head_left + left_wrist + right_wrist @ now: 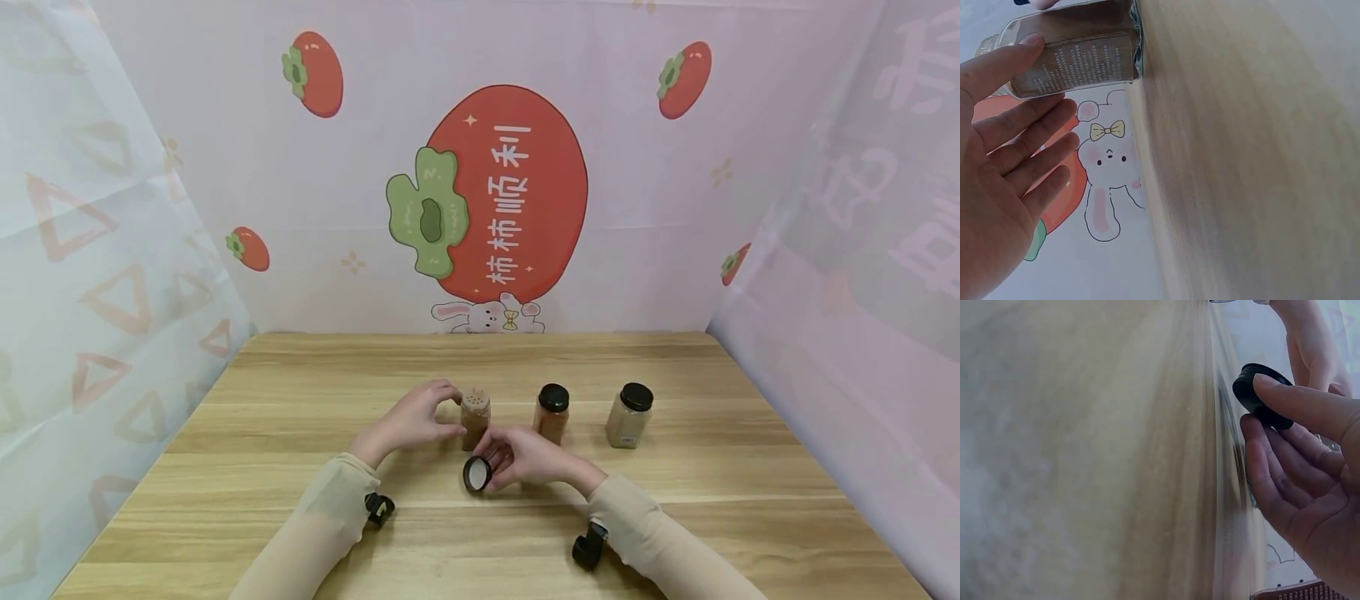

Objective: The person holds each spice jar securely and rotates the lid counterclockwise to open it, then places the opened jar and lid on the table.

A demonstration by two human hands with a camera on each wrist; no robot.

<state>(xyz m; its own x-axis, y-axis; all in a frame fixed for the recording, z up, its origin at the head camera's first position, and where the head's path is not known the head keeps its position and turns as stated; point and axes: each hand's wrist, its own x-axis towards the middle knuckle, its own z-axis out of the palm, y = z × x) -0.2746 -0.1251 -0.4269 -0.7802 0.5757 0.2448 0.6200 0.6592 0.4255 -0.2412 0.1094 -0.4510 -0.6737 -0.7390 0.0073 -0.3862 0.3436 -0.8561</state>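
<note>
A glass spice jar [476, 419] of brown powder stands upright on the table, its perforated shaker top bare. Beside its left side is my left hand [415, 422], thumb and fingers spread. In the left wrist view the thumb overlaps the jar's glass [1088, 62], which has small white print, and the other fingers [1041, 147] are loosely extended. My right hand [525, 457] pinches a black screw lid [477, 473] by its edge, just in front of the jar. The lid's pale inside faces the head camera. Thumb and fingertips grip the lid [1263, 394] in the right wrist view.
To the right stand two more jars with black lids: one of reddish-orange powder [551, 412], close behind the right hand, and one of beige powder [628, 417] farther right. The wooden table [225, 467] meets a printed cloth backdrop [337, 275] at the back and sides.
</note>
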